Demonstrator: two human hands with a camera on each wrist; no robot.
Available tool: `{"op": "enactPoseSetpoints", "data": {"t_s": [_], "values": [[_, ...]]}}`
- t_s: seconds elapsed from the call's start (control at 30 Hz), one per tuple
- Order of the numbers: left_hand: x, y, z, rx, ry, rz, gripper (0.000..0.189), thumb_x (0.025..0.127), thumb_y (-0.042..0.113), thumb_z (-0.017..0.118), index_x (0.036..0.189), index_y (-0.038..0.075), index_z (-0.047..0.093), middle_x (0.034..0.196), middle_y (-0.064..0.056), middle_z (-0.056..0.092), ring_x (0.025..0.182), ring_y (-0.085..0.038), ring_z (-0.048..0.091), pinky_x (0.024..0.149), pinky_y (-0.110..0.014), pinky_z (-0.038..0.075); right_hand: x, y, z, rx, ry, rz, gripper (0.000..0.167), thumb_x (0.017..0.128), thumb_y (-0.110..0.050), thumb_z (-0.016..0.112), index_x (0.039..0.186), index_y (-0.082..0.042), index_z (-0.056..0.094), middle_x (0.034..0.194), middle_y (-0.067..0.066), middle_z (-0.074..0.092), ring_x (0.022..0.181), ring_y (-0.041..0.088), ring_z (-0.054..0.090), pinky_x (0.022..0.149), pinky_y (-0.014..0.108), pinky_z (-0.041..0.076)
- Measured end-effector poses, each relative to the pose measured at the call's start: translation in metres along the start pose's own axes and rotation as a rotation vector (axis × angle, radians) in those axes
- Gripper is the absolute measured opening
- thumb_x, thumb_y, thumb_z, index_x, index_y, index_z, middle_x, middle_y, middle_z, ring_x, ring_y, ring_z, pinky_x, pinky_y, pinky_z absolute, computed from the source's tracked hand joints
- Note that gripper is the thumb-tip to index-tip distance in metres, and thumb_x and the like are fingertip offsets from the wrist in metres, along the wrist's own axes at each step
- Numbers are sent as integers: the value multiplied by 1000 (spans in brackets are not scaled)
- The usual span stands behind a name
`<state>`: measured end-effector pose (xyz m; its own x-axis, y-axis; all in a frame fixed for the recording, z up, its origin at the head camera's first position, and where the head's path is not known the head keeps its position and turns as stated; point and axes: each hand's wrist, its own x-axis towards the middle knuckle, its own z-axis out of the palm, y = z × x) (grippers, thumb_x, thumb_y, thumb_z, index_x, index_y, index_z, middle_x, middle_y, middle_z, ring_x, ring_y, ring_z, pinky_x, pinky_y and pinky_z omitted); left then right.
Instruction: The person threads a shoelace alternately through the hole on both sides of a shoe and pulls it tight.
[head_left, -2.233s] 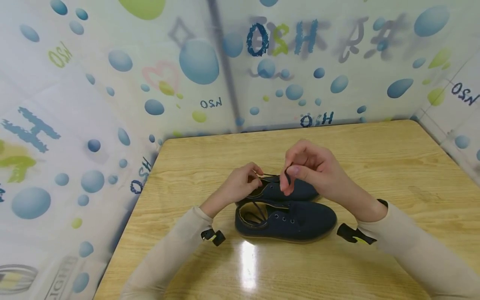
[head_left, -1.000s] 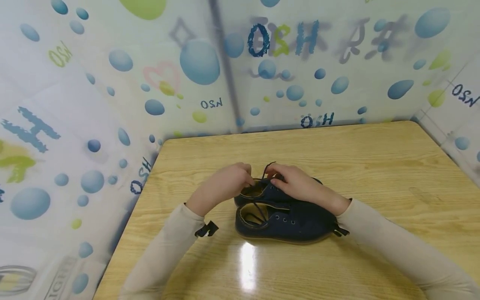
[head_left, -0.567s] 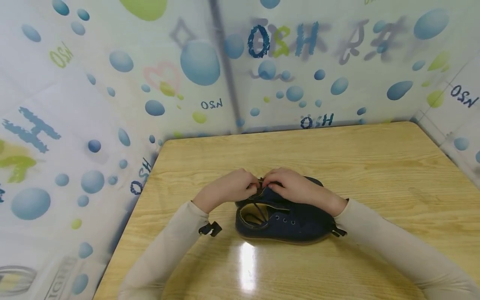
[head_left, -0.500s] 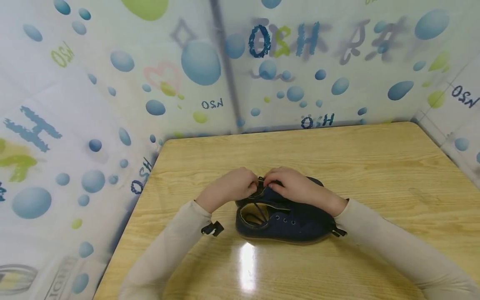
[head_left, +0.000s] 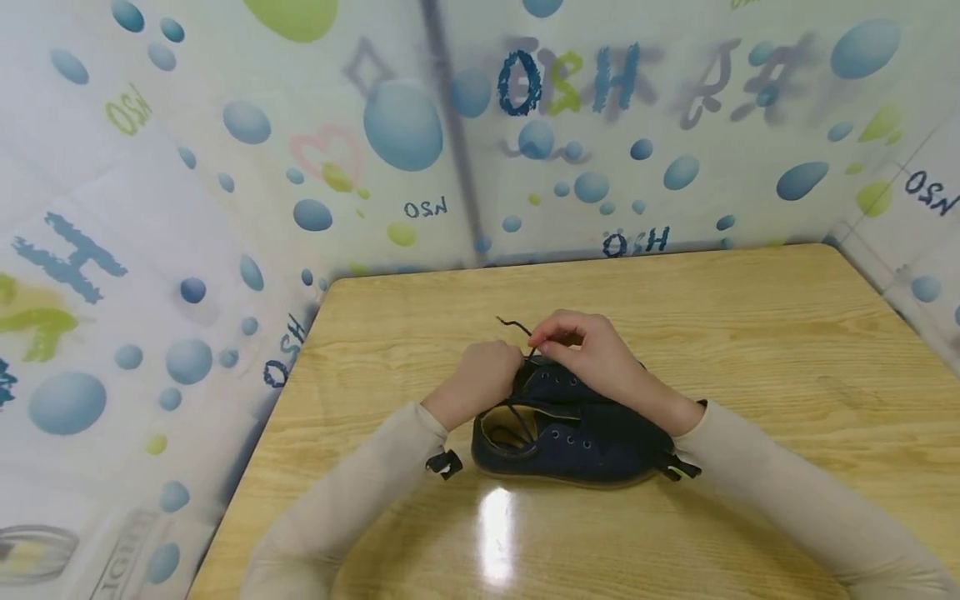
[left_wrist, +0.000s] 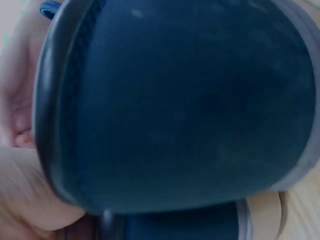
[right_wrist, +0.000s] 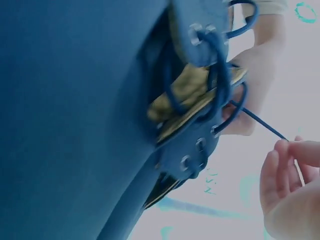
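Two navy lace-up shoes lie side by side with toes to the right: a near shoe (head_left: 577,446) and a far shoe (head_left: 555,383), partly covered by the hands. Between thumb and fingertips my right hand (head_left: 588,350) pinches a dark shoelace (head_left: 514,323), its loose end sticking out to the left. In the right wrist view that shoelace (right_wrist: 260,121) runs taut from the far shoe's eyelets to the fingertips. My left hand (head_left: 486,375) is at the far shoe's opening, back of the hand up; its fingertips and any hold are hidden.
Another lace is tucked inside the near shoe, whose heel (left_wrist: 200,100) fills much of the left wrist view. Both shoes stand on a wooden table (head_left: 390,333) with a patterned wall (head_left: 465,167) behind. Dark straps (head_left: 445,463) sit at the wrists.
After coming down to the far shoe beside the left hand, my right hand has risen slightly, and the lace's end now shows. My left hand has shifted right, turning its back upward.
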<state>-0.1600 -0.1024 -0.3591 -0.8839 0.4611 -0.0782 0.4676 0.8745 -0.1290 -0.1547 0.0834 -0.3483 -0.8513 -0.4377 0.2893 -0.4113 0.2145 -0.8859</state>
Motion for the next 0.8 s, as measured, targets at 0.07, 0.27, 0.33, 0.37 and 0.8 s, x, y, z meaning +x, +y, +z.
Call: {"op": "enactPoseSetpoints", "data": {"t_s": [0.07, 0.27, 0.33, 0.37, 0.8], "values": [[1, 0, -2, -40, -1, -11, 20, 92, 12, 63, 73, 15, 65, 73, -2, 68, 65, -17, 65, 52, -35, 53, -1, -4, 0, 80, -1, -6, 12, 95, -4, 62, 102, -8, 72, 102, 9, 69, 86, 18, 69, 77, 29, 58], [-5, -8, -18, -186, 47, -88, 15, 91, 19, 69, 77, 17, 72, 74, 2, 70, 61, -13, 59, 51, -30, 48, -3, -18, -2, 244, 90, -176, 13, 95, 4, 60, 107, 4, 63, 95, 2, 68, 84, 13, 71, 77, 27, 59], [-9, -14, -27, -242, 90, -97, 10, 91, 21, 71, 83, 17, 75, 77, 2, 72, 63, -12, 61, 55, -30, 50, -1, -24, -5, 294, 132, -261, 17, 94, 7, 58, 112, 8, 60, 96, 0, 68, 86, 10, 71, 78, 26, 59], [-11, -17, -31, -262, 108, -93, 10, 91, 22, 72, 85, 16, 76, 78, 2, 73, 64, -12, 62, 56, -29, 51, 0, -27, -7, 313, 150, -299, 20, 94, 8, 58, 114, 9, 58, 97, 0, 68, 87, 9, 71, 78, 26, 58], [-19, -50, -35, -727, 155, -68, 20, 95, 28, 66, 84, 13, 73, 79, -2, 71, 64, -18, 62, 58, -25, 46, 21, -17, 1, -31, 108, -355, 17, 93, -1, 64, 107, -6, 72, 100, 10, 72, 90, 10, 68, 79, 23, 57]]}}
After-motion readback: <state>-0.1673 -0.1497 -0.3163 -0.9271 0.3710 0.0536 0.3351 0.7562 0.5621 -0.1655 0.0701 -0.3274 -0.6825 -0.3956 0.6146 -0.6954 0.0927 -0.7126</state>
